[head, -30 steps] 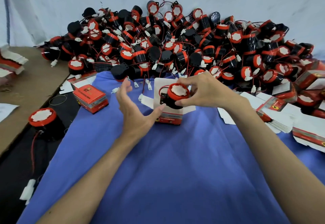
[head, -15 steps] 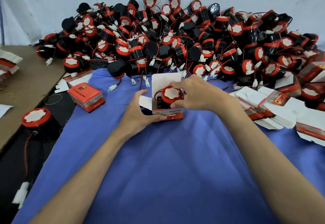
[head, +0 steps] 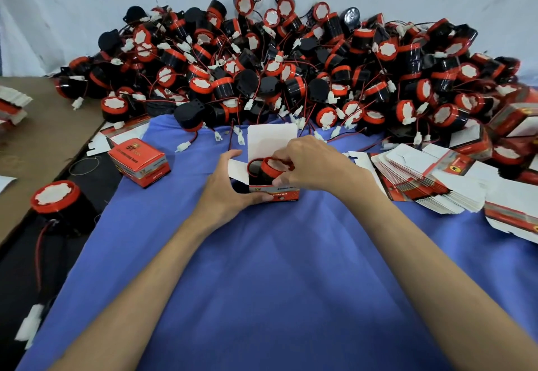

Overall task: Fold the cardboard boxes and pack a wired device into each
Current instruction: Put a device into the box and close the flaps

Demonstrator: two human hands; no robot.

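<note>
Counter (head: 43,143) draped with blue cloth (head: 262,283), bearing a heap of wired devices (head: 291,74), one closed box (head: 139,161), and stacked flat cartons (head: 431,181).

Device (head: 273,167) body deep in the box (head: 272,138) — front lettering (head: 286,193) seemingly too blurred
</note>
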